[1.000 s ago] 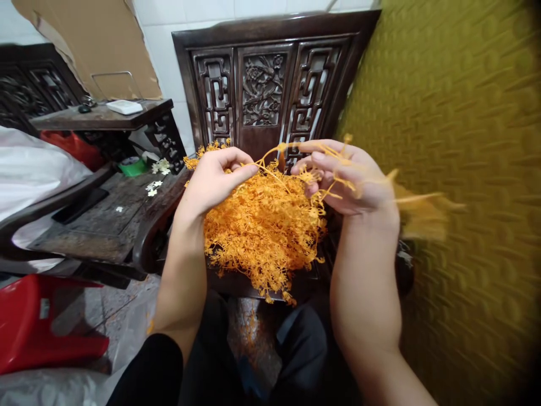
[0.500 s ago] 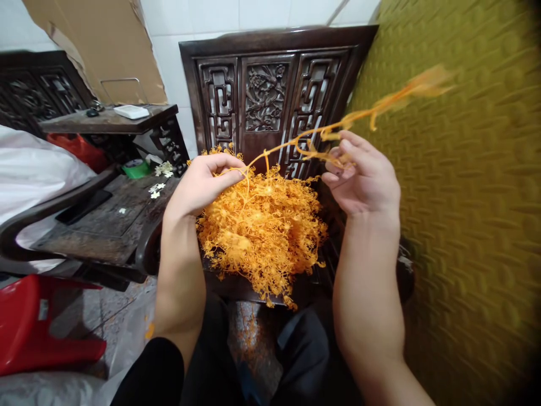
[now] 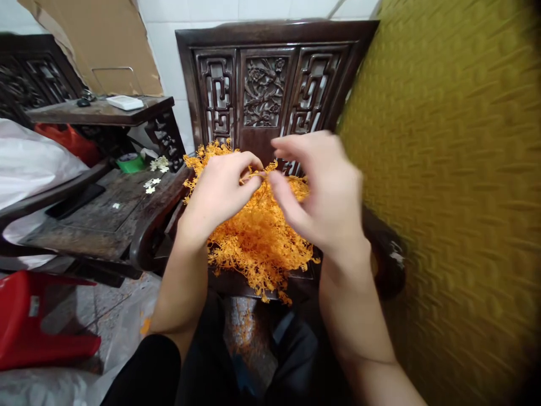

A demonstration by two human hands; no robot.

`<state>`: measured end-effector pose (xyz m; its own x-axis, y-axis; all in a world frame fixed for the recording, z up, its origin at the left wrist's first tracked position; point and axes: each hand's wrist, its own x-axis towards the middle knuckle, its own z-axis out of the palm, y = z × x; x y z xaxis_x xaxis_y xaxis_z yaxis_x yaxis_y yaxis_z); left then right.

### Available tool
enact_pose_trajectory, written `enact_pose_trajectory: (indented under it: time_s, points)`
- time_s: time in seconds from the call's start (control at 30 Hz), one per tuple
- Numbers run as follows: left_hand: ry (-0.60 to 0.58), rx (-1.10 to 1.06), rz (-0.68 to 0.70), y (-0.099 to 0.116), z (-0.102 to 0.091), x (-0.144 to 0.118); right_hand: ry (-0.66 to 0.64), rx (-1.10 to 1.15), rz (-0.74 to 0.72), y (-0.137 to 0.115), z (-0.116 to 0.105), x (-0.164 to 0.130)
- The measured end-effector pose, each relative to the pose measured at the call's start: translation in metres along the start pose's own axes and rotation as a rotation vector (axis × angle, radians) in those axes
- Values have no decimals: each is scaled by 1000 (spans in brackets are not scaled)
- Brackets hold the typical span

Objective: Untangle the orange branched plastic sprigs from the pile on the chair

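A big heap of orange plastic-looking sprigs [image 3: 262, 242] lies on the dark wooden chair seat in front of me. Above it my left hand [image 3: 230, 183] pinches a thin orange sprig [image 3: 270, 167] between thumb and forefinger. My right hand [image 3: 325, 189], blurred by motion, is just to the right of that pinch. Its thumb and fingers are spread apart, and I see nothing held between them. The thumb tip comes close to the sprig; whether it touches I cannot tell.
Behind the heap rises the carved chair back [image 3: 264, 90]. A yellow textured panel [image 3: 443, 169] stands close on the right. Left are a second chair with green tape [image 3: 130, 162] and pale flower pieces [image 3: 159, 164], a small table [image 3: 97, 113] and a red stool [image 3: 17, 321].
My right hand has moved left toward my left hand and opened. The long branching stem that stretched up to the right is no longer seen there. The view has shifted slightly.
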<state>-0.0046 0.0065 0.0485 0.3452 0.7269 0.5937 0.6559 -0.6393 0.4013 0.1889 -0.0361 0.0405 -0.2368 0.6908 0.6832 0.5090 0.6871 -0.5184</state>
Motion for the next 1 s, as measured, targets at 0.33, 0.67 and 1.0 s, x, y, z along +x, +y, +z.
enact_pose_trajectory:
  time_s: [0.33, 0.67, 1.0]
  points:
    - [576, 240, -108, 15, -26, -16, 118, 598, 402, 45, 29, 21]
    - [89, 117, 85, 5, 13, -1, 112, 983, 418, 34, 30, 25]
    - [211, 138, 83, -11, 29, 6, 257, 979, 437, 32, 26, 25]
